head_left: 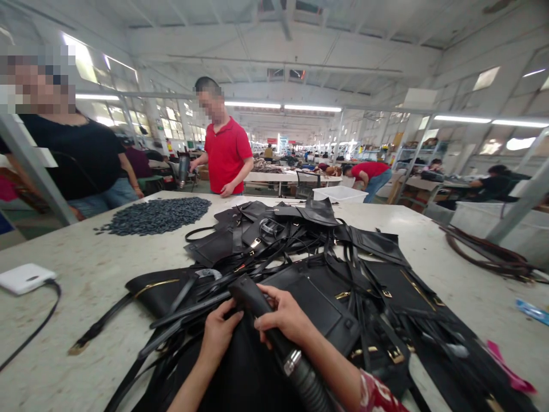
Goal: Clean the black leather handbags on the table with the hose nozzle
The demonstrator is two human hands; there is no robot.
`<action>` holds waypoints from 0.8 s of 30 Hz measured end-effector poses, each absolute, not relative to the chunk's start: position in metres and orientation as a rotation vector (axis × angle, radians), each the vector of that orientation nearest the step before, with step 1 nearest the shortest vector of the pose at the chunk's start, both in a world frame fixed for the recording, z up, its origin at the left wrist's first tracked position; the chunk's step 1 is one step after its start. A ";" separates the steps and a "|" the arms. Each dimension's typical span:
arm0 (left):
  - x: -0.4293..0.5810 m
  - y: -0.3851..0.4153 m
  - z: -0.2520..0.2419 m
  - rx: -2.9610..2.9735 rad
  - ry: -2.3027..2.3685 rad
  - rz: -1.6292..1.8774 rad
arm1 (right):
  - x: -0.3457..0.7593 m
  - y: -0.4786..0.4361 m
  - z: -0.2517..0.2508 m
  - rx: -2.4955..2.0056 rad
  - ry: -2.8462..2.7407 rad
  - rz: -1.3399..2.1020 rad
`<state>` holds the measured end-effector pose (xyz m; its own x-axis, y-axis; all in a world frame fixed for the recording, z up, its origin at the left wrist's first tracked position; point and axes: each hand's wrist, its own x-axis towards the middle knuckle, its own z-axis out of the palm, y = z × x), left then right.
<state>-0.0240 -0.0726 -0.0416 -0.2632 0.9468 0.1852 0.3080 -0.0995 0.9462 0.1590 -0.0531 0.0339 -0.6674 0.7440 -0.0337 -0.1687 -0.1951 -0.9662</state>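
Note:
My right hand (285, 317) is wrapped round a black nozzle (253, 297), which joins a ribbed black hose (309, 383) by a metal clamp at the bottom centre. Close to the nozzle's left side, my left hand (221, 332) pinches black material (244, 355) between thumb and fingers. Under and around both hands lies a heap of black leather-like bag pieces (317, 297) with straps, gold zips and buckles.
Small dark pieces (158, 216) are piled at the table's (98, 286) back left. A white device (28, 278) with a cable lies left. Across the table stand a person in red (227, 151) and one in black (72, 154). Brown cords (484, 252) lie right.

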 end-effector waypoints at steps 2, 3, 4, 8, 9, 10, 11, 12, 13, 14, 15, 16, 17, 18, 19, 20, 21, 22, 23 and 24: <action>-0.020 -0.076 -0.043 1.593 1.699 1.371 | 0.166 -0.061 0.036 -0.720 -1.480 1.894; -0.018 -0.078 -0.043 1.694 1.749 1.329 | 0.170 -0.066 0.037 -0.744 -1.499 1.890; -0.017 -0.080 -0.042 1.776 1.791 1.284 | 0.173 -0.069 0.037 -0.775 -1.513 1.892; -0.013 -0.091 -0.041 1.758 1.913 1.254 | 0.181 -0.079 0.031 -0.910 -1.515 1.940; -0.013 -0.093 -0.040 1.687 1.942 1.264 | 0.181 -0.080 0.030 -0.931 -1.509 1.956; -0.013 -0.095 -0.040 1.622 1.958 1.269 | 0.182 -0.080 0.029 -0.946 -1.512 1.973; -0.013 -0.097 -0.040 1.574 1.962 1.272 | 0.182 -0.080 0.029 -0.957 -1.523 1.990; -0.014 -0.099 -0.040 1.548 1.951 1.280 | 0.183 -0.080 0.029 -0.969 -1.537 2.005; -0.014 -0.100 -0.040 1.543 1.923 1.295 | 0.183 -0.079 0.031 -0.983 -1.551 2.019; -0.015 -0.101 -0.040 1.545 1.884 1.316 | 0.183 -0.077 0.032 -0.994 -1.566 2.038; -0.017 -0.101 -0.040 1.543 1.850 1.340 | 0.183 -0.075 0.034 -0.998 -1.579 2.063; -0.018 -0.101 -0.040 1.536 1.823 1.357 | 0.182 -0.073 0.035 -0.999 -1.589 2.090; -0.019 -0.101 -0.041 1.526 1.798 1.369 | 0.181 -0.071 0.036 -1.000 -1.597 2.114; -0.021 -0.101 -0.042 1.515 1.776 1.375 | 0.180 -0.069 0.037 -1.002 -1.602 2.131; -0.023 -0.100 -0.044 1.497 1.761 1.385 | 0.178 -0.068 0.038 -1.010 -1.601 2.138; -0.024 -0.099 -0.045 1.471 1.748 1.401 | 0.176 -0.067 0.039 -1.023 -1.597 2.136; -0.026 -0.098 -0.047 1.440 1.733 1.422 | 0.175 -0.068 0.040 -1.037 -1.588 2.129; -0.027 -0.097 -0.049 1.405 1.717 1.442 | 0.174 -0.070 0.040 -1.046 -1.582 2.124; -0.028 -0.097 -0.051 1.372 1.699 1.462 | 0.173 -0.072 0.041 -1.047 -1.576 2.117; -0.029 -0.096 -0.053 1.347 1.678 1.474 | 0.172 -0.075 0.042 -1.045 -1.572 2.106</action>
